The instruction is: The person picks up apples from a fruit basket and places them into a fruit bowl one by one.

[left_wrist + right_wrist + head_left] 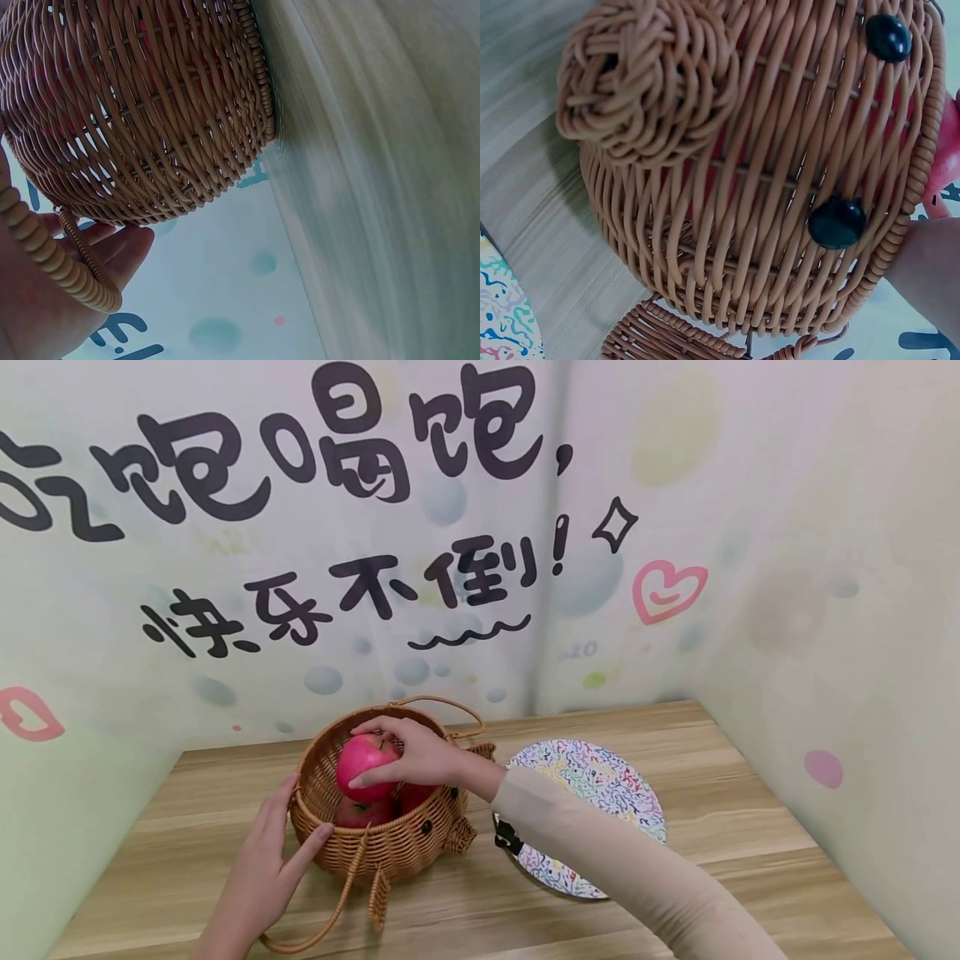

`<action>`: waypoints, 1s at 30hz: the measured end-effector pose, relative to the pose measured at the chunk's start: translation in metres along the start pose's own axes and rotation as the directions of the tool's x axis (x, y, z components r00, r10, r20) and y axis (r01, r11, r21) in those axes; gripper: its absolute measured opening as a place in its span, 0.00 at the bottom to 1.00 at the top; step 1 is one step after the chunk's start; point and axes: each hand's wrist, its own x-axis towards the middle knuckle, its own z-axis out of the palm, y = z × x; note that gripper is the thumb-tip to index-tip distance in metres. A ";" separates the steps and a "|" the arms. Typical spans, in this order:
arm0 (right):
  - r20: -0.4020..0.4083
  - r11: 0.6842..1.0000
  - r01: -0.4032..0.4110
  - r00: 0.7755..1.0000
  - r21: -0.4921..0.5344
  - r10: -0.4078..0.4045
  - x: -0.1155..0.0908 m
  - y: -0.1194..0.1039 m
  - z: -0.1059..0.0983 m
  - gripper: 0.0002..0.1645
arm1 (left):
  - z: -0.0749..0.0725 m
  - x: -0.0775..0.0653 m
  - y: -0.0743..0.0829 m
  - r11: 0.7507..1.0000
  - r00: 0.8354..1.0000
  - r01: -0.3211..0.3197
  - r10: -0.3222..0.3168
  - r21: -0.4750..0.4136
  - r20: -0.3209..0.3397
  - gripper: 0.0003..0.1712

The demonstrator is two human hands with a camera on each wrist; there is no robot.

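Note:
A round wicker basket (390,843) with animal features stands on the table, with red apples (366,812) inside. My right hand (423,756) grips an upper red apple (363,768) between thumb and fingers, at the level of the basket's mouth. At the basket's left side, my left hand (258,860) holds the rim, its thumb on the front edge and its fingers around the outer wall. Those fingers (127,251) show against the weave in the left wrist view, beside the handle loop (82,277). The right wrist view shows the basket's black button eyes (838,223) and woven snout (649,82).
To the basket's right lies a round board (592,785) with a colourful squiggle pattern, partly under my right forearm, a black clip-like piece (508,837) at its left edge. One basket handle (330,918) hangs down in front. A printed wall (480,677) stands behind the wooden table (720,793).

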 end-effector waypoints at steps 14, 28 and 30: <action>-0.025 1.000 0.012 1.000 0.028 -0.012 -0.008 -0.001 -0.005 0.39 | 0.000 0.000 0.000 1.000 1.000 0.002 -0.002 0.006 0.003 0.49; -0.047 0.999 0.023 0.999 0.049 -0.021 -0.012 -0.003 -0.005 0.39 | -0.001 0.000 -0.001 1.000 1.000 0.003 -0.003 0.003 0.006 0.49; -0.053 0.998 0.026 0.998 0.051 -0.023 -0.013 -0.004 -0.005 0.38 | -0.001 0.000 0.000 1.000 1.000 0.003 -0.003 0.004 0.007 0.49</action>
